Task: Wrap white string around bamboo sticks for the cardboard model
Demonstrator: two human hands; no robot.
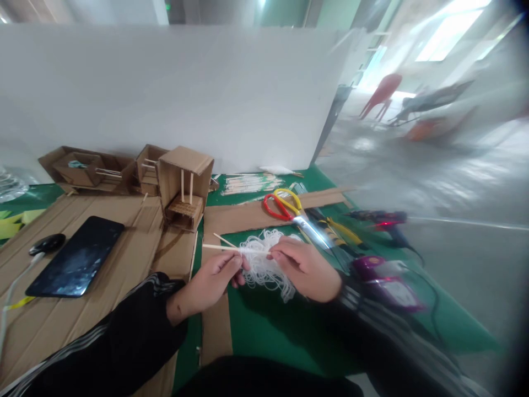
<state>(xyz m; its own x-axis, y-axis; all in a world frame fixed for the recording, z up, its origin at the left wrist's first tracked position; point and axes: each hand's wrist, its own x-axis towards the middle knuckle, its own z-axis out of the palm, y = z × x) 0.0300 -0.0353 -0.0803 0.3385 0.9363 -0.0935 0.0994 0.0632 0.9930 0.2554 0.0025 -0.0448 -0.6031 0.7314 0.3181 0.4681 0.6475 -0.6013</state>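
Note:
Two thin wooden sticks (215, 247) cross at a narrow angle, with white string around them near my left fingertips. My left hand (215, 278) pinches the sticks where they meet. At the right end of the longer stick, the fingers of my right hand (303, 267) are pressed together; whether they grip the stick or the string is too small to tell. A loose heap of white string (266, 270) lies on the green table between and beneath both hands.
Scissors (303, 220), pliers (345, 229), a glue gun (386, 223) and a purple device (388, 284) lie right. Cardboard boxes (185, 165) stand at the back left. A black tablet (76, 256) rests on cardboard sheets (136, 237). More sticks (252, 183) lie behind.

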